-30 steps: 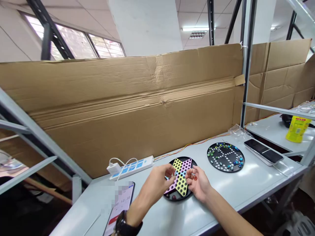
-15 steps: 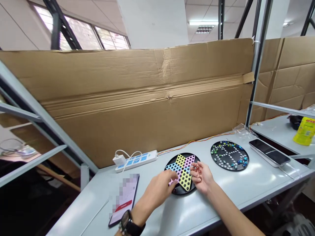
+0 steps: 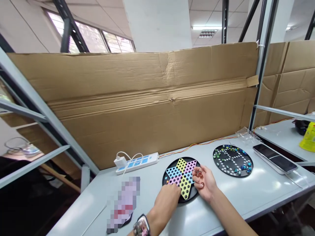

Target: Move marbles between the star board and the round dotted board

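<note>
On the table [image 3: 197,219], two boards [image 3: 185,186]

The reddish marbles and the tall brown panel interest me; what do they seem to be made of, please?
Reddish marbles: probably glass, glossy, going by their highlights, though plastic could look alike. Tall brown panel: corrugated cardboard, mostly matte, shown by its ribbing and creases.
</note>
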`<action>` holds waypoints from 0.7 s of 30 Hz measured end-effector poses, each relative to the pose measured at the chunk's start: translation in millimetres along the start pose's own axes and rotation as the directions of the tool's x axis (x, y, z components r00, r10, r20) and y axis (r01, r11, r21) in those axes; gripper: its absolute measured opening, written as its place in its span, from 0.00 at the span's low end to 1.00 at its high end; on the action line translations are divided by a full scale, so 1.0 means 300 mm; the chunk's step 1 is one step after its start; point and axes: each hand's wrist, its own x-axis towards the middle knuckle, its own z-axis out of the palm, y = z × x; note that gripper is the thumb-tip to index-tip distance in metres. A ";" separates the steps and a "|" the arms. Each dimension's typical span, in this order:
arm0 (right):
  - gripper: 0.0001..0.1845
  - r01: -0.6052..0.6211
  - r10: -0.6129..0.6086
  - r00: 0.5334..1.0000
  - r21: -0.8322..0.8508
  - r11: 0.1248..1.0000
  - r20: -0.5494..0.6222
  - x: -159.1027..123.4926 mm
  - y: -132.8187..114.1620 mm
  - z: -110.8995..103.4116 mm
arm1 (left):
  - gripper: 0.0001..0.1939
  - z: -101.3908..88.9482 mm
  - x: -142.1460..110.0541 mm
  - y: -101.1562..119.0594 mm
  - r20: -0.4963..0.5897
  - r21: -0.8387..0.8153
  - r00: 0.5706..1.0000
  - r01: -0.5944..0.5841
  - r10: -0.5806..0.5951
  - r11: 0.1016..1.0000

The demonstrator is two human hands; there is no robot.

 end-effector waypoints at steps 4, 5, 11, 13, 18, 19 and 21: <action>0.12 0.010 -0.010 1.000 -0.016 1.000 0.000 -0.002 0.011 0.010 | 0.19 -0.031 -0.006 -0.017 0.040 0.013 0.998 0.039 -0.039 0.999; 0.13 0.010 -0.010 1.000 -0.022 1.000 0.004 -0.002 0.012 0.011 | 0.17 -0.038 -0.007 -0.021 0.046 0.007 0.998 0.044 -0.044 0.999; 0.19 -0.009 0.010 0.999 -0.034 0.999 0.031 0.003 0.009 0.007 | 0.14 -0.051 -0.004 -0.031 0.062 -0.072 0.995 0.087 -0.083 0.994; 0.20 -0.009 0.010 1.000 -0.035 0.999 0.029 0.002 0.008 0.008 | 0.15 -0.050 -0.002 -0.033 0.067 -0.104 0.994 0.096 -0.089 0.990; 0.18 -0.021 0.022 0.999 -0.055 0.998 0.026 -0.012 0.000 0.021 | 0.11 -0.058 -0.009 -0.051 0.046 -0.168 0.994 0.101 -0.095 0.981; 0.17 -0.029 0.031 0.999 -0.060 0.998 0.028 -0.016 -0.003 0.024 | 0.10 -0.065 -0.012 -0.059 0.030 -0.179 0.994 0.104 -0.101 0.978; 0.16 -0.042 0.043 0.999 -0.071 0.997 0.022 -0.024 -0.009 0.029 | 0.07 -0.089 -0.019 -0.077 -0.017 -0.207 0.994 0.105 -0.111 0.973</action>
